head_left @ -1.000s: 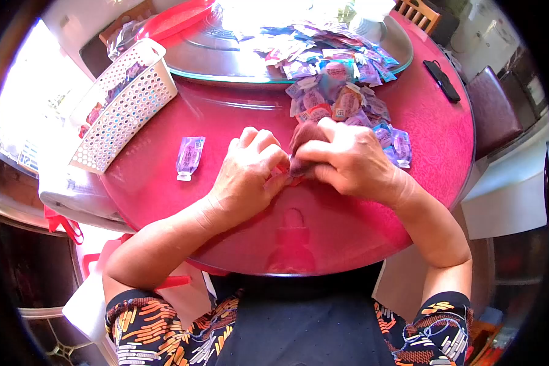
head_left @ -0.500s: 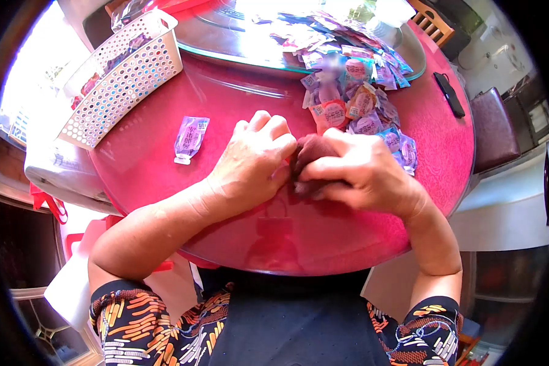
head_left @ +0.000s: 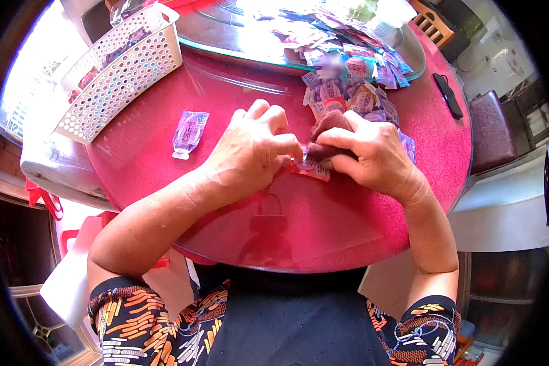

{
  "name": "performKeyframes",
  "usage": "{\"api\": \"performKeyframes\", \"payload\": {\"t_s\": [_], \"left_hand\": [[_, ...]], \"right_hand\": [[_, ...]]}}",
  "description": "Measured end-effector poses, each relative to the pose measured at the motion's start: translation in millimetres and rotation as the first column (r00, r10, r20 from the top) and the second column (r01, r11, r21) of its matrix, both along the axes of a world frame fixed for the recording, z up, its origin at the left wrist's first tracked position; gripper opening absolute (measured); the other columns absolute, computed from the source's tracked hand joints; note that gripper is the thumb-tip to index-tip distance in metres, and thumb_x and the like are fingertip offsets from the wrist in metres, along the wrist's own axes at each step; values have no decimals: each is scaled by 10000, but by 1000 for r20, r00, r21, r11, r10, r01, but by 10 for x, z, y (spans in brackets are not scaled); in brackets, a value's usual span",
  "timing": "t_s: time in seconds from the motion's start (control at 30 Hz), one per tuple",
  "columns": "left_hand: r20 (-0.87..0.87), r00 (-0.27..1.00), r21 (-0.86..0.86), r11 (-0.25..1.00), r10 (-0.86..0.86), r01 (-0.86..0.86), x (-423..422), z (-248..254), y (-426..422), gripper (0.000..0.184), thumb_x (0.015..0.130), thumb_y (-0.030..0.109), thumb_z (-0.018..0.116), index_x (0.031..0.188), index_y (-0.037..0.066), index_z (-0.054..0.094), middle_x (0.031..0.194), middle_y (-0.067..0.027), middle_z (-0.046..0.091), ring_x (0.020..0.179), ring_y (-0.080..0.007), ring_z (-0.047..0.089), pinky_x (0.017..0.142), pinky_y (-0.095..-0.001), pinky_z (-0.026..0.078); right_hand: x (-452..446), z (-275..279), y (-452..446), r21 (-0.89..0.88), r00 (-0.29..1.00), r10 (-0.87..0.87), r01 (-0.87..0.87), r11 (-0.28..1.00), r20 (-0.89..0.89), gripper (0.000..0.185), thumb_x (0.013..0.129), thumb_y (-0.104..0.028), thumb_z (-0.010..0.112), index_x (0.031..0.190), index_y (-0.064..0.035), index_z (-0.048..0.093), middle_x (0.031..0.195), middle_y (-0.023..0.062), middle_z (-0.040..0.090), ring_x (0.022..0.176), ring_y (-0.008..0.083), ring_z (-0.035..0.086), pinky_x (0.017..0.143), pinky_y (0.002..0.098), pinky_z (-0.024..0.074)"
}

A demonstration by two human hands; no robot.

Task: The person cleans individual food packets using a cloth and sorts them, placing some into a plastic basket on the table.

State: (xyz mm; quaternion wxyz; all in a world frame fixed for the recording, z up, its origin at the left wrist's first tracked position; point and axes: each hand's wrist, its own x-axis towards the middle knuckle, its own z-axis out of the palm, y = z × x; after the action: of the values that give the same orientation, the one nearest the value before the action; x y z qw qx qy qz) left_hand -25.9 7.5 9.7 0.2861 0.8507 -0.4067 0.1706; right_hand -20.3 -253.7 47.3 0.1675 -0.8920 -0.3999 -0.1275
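Observation:
Over the middle of the red table, my left hand (head_left: 256,146) is closed, its thumb and index finger pinching one end of a small pink-and-white sachet (head_left: 312,168). Beside it, my right hand (head_left: 372,149) is wrapped round a bunched dark brown cloth (head_left: 330,135), which rests against the sachet. Part of the sachet is hidden under the fingers. A single purple sachet (head_left: 190,133) lies flat to the left of my left hand. Beyond my right hand, a loose pile of colourful sachets (head_left: 358,68) spreads back onto the glass turntable.
A white perforated basket (head_left: 125,79) with packets in it stands at the table's left edge. The glass turntable (head_left: 238,52) rises at the back. On the right lies a black elongated object (head_left: 448,96). A brown chair (head_left: 497,131) stands beyond the table's right side.
My right hand and the cloth have moved slightly right and up, away from my left hand. The pink-and-white sachet now shows between the hands.

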Motion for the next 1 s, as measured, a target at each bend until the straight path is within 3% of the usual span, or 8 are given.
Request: {"api": "performKeyframes", "payload": {"t_s": [0.13,0.37,0.57,0.67,0.77,0.87,0.97,1.0], "left_hand": [[39,991,-3,992,125,-125,9,-56,-7,184,780,88,829,930,146,739,955,-39,597,970,-290,576,824,-453,482],[27,999,39,999,18,-19,9,-58,-12,225,785,94,805,993,127,725,977,-56,601,990,-303,571,805,-444,468],[87,995,18,999,42,-43,-12,-113,-81,233,781,96,805,986,126,698,1013,-75,601,991,-321,568,812,-458,480],[39,995,-38,995,91,-90,50,-143,-69,194,789,90,804,921,116,664,979,-72,597,982,-329,568,838,-459,485],[-4,999,-38,998,43,-43,77,-116,-7,180,791,81,803,910,107,670,971,-72,600,975,-328,567,851,-446,483],[-69,996,-13,998,-63,62,33,-18,45,171,852,170,797,996,123,718,999,-68,609,1008,-314,558,870,-470,470],[-76,992,138,985,-97,107,-83,93,47,255,894,266,794,1120,163,736,1123,-75,589,1097,-331,530,901,-485,451],[-39,995,141,986,-89,94,-102,85,15,274,880,280,812,1112,158,734,1127,-78,585,1102,-332,528,902,-489,454]], "right_hand": [[-55,106,-18,23,964,202,-201,979,-174,273,760,-275,866,1004,-179,788,960,103,699,795,326,718,682,420,569],[-168,42,128,42,945,298,-296,954,-137,265,766,-292,867,977,-180,751,824,83,599,732,298,672,613,428,523],[-310,169,176,-38,873,405,-430,902,-271,206,769,-271,826,962,-246,759,830,83,581,736,288,680,612,431,524],[-257,37,238,116,906,377,-360,926,-195,213,790,-310,831,972,-221,764,859,89,621,736,296,683,609,430,528],[-238,38,171,49,955,232,-227,973,-183,217,791,-297,843,957,-179,771,868,90,659,748,304,692,635,429,545],[-234,220,47,-28,923,232,-252,967,-308,200,789,-232,840,968,-159,789,868,90,680,765,295,704,670,417,557],[-126,210,7,210,926,222,-162,964,-307,213,787,-207,833,982,-133,791,940,89,714,802,295,721,699,393,564],[-113,206,-17,179,952,137,-89,980,-273,219,794,-196,831,986,-105,779,995,74,733,838,294,731,721,374,568]]}}
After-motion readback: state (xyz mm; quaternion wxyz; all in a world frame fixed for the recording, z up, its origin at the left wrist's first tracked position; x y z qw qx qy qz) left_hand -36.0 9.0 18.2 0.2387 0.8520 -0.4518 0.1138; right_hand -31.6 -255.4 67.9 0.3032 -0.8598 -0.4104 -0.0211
